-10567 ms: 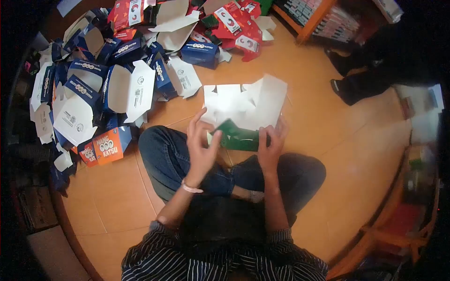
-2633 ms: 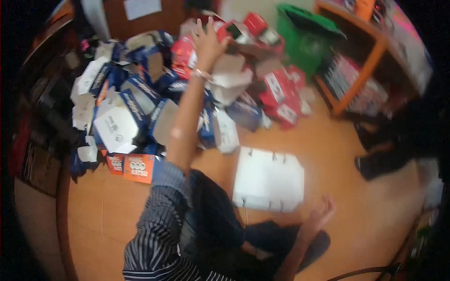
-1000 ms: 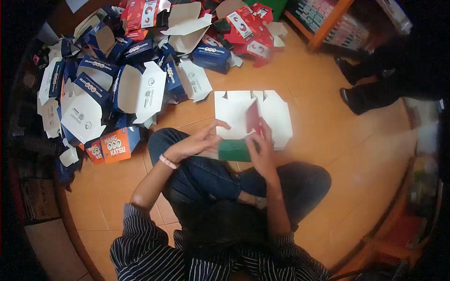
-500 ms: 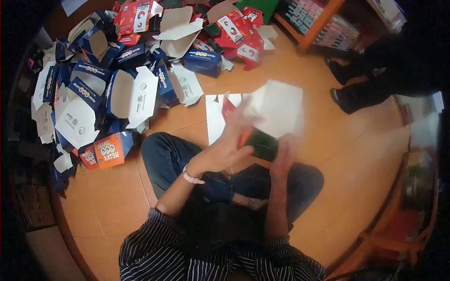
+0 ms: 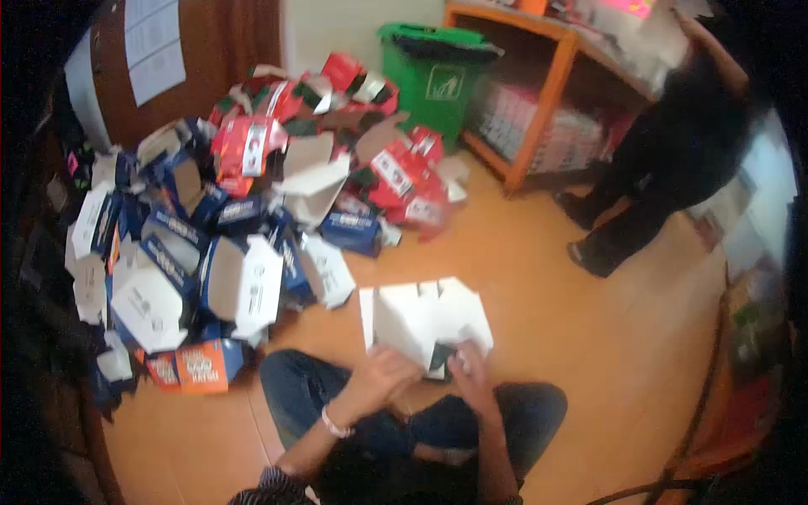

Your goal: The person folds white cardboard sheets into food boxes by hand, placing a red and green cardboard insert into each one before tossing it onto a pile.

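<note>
A white cardboard box point(image 5: 404, 318), partly unfolded with its plain inside facing up, is between my hands in front of my crossed legs. Closed fingers of my left hand point(image 5: 383, 383) grip its lower left edge. At the lower right edge, my right hand point(image 5: 471, 370) is closed on the cardboard, beside a small dark green patch point(image 5: 438, 357). Motion blur softens the fingertips. Another white piece point(image 5: 367, 313) shows under the box's left side, on the floor.
Piled at the left are many blue, red and orange cardboard boxes point(image 5: 257, 286). Behind them stands a green bin point(image 5: 425, 88) beside an orange shelf point(image 5: 539, 105). A person in dark clothes point(image 5: 648, 168) stands at the right on the orange floor point(image 5: 606, 337).
The camera view has tilted up, showing more of the bin and the standing person. The cardboard has been turned and brought down between my hands; my left hand has closed on its edge.
</note>
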Tool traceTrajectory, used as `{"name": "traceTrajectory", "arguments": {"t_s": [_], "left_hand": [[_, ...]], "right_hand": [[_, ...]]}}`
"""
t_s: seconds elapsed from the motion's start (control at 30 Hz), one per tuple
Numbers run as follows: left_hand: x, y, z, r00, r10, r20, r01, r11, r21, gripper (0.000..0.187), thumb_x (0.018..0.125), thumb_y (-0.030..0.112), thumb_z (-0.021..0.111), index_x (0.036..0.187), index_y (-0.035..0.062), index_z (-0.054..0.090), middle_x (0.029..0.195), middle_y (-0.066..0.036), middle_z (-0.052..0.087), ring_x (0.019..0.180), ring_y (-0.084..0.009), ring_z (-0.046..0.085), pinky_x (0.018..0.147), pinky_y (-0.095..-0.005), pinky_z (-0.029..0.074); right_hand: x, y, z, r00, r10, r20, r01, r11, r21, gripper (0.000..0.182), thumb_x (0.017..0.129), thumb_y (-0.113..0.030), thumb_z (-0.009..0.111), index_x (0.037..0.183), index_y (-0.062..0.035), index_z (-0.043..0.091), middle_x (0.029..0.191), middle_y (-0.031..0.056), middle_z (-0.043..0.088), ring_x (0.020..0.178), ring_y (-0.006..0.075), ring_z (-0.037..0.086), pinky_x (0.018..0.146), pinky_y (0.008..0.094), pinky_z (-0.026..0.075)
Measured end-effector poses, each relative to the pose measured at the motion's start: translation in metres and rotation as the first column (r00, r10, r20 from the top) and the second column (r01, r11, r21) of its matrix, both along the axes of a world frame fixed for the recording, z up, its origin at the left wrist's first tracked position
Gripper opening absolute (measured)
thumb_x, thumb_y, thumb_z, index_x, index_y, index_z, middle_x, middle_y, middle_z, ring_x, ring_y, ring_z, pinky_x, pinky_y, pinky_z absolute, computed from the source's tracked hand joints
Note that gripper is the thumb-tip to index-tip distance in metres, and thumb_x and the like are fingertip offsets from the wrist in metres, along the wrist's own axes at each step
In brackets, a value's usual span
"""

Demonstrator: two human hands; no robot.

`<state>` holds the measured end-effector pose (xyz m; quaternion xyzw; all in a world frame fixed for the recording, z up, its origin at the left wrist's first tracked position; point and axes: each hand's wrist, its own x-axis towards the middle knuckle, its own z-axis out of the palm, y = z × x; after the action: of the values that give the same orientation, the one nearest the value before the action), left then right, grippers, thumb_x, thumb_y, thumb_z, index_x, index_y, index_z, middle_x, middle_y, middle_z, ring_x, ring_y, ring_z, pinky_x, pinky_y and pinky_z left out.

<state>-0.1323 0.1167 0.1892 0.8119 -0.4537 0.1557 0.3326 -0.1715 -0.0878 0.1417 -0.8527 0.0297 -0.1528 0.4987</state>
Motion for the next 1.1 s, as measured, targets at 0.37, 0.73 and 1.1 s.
{"name": "traceTrajectory", "arguments": {"t_s": [0.37,0.73,1.1], "left_hand": [[0.014,-0.028,-0.050,0.463,-0.197,-0.864,0.152,0.978,-0.142,0.023,0.088,0.013,0.047,0.104,0.0087,0.032,0.070,-0.015,0.057,0.070,-0.0204,0.056,0.065,-0.0326,0.042],[-0.007,-0.045,-0.034,0.740,-0.137,-0.659,0.029,0.985,-0.173,0.026,0.085,0.006,0.046,0.107,0.0047,0.032,0.071,-0.018,0.057,0.068,-0.0309,0.058,0.061,-0.0354,0.044],[-0.035,-0.052,-0.039,0.974,0.221,0.040,-0.204,0.946,-0.251,0.028,0.073,0.011,0.061,0.099,0.0067,0.050,0.121,-0.016,0.042,0.111,-0.0377,0.038,0.094,-0.0477,0.029]], "right_hand": [[-0.007,-0.001,-0.015,0.963,0.009,0.269,0.003,0.999,-0.045,0.039,0.078,-0.018,0.060,0.111,-0.0018,0.049,0.124,0.0176,0.039,0.117,0.0284,0.037,0.094,0.0392,0.032],[-0.023,-0.004,-0.008,0.990,0.141,-0.002,-0.141,0.987,-0.080,0.021,0.082,-0.019,0.055,0.099,-0.0066,0.057,0.118,0.0149,0.044,0.109,0.0314,0.043,0.092,0.0397,0.033],[-0.037,-0.010,-0.012,0.973,-0.169,0.158,0.156,0.984,0.091,0.012,0.081,-0.008,0.054,0.084,0.0043,0.055,0.088,0.0133,0.052,0.079,0.0273,0.052,0.074,0.0346,0.042]]}}
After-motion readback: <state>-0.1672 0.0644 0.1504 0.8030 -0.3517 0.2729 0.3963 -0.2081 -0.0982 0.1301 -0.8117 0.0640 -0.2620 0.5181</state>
